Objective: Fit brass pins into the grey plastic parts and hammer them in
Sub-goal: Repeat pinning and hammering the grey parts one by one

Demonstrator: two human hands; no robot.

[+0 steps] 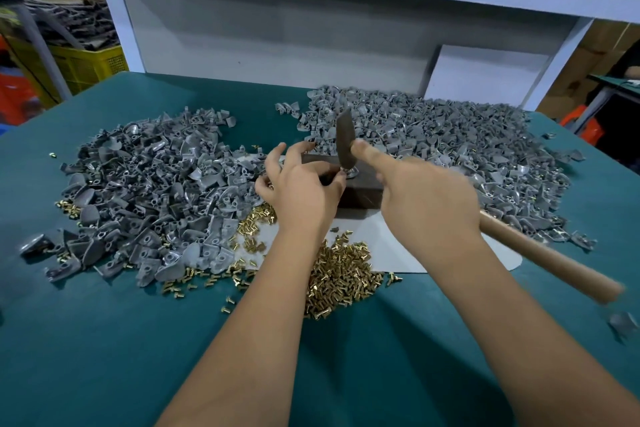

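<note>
Beyond the counter's far left corner stands a yellow crate with dark scrap heaped above it. On the green counter itself, toward its left edge, spreads a broad pile of grey plastic parts, with loose brass pins showing along its near fringe. Just right of that pile, toward the near edge at the middle, lies a dense heap of brass pins, partly on a pale sheet laid flat on the counter and partly hidden by the left forearm.

The left hand reaches over the pale sheet to a dark block at the counter's middle. Its thumb and forefinger are curled in and pinch a small part sitting on top of the block, while the other fingers are spread upward. The part is mostly hidden, so whether a pin is in it cannot be told.

The hammer has its dark metal head directly over that small part, the lower end touching or just above it; blur keeps this unclear. The right hand grips the hammer high on its wooden handle, fingers wrapped round it and the forefinger stretched along toward the head. The handle runs back toward the counter's right edge, blurred.

Behind the hands, from the far middle to the far right corner, lies a second, larger pile of grey parts. A white panel leans behind it.
</note>
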